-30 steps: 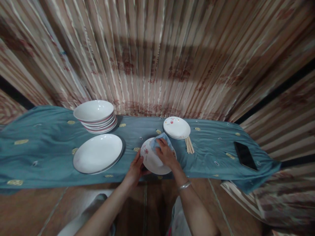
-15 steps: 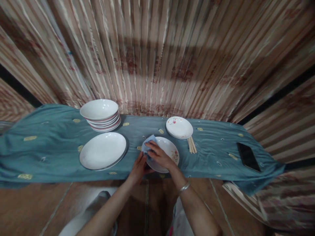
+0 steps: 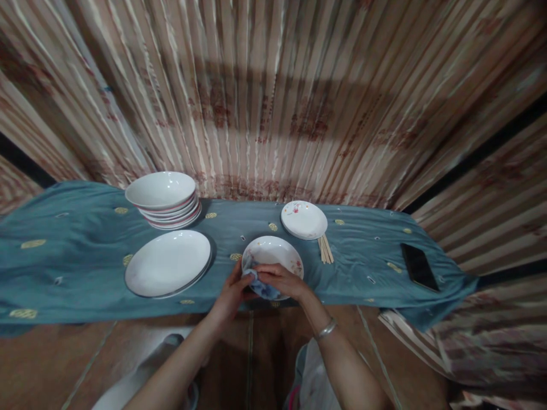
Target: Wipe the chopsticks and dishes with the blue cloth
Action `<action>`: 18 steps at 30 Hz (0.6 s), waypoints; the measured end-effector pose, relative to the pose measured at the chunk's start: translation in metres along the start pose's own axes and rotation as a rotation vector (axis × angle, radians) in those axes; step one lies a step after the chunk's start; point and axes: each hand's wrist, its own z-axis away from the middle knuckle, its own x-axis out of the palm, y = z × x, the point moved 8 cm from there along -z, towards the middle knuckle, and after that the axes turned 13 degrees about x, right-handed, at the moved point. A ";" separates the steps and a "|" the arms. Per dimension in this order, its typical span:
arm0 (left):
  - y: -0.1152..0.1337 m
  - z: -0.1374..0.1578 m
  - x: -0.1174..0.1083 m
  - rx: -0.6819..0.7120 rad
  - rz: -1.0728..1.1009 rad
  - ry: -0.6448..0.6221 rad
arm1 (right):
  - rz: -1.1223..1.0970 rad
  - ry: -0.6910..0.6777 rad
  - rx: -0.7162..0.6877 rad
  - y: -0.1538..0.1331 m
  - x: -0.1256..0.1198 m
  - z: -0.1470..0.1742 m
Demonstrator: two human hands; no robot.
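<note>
A white plate with a floral pattern (image 3: 276, 249) is at the near edge of the cloth-covered table. My left hand (image 3: 233, 290) grips its left rim, the thumb on top and the other fingers partly hidden. Bunched under my right hand (image 3: 282, 279) is a blue cloth (image 3: 264, 288), pressed against the near-left inside of the plate. My right fingers are closed on this cloth, and a silver bangle circles that wrist.
To the left lie large oval plates (image 3: 168, 262), with a stack of bowls (image 3: 161, 191) behind them. Small floral plates (image 3: 304, 219) sit back right, beside chopsticks (image 3: 325, 249). A black phone (image 3: 419, 266) rests farther right. A curtain (image 3: 256, 102) hangs behind the table.
My right hand has moved the cloth from the plate's far-left rim down to its near-left side, and the cloth is now more bunched. My left hand still holds the rim. The view has shifted slightly.
</note>
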 end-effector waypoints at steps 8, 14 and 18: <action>0.006 -0.002 0.007 -0.002 -0.035 -0.082 | 0.214 -0.005 0.137 0.008 -0.009 0.015; 0.001 -0.006 -0.002 0.033 -0.058 -0.040 | 0.427 0.234 0.218 0.010 -0.033 0.031; 0.001 -0.004 -0.003 0.041 -0.056 -0.015 | 0.516 0.398 0.206 0.007 -0.046 0.039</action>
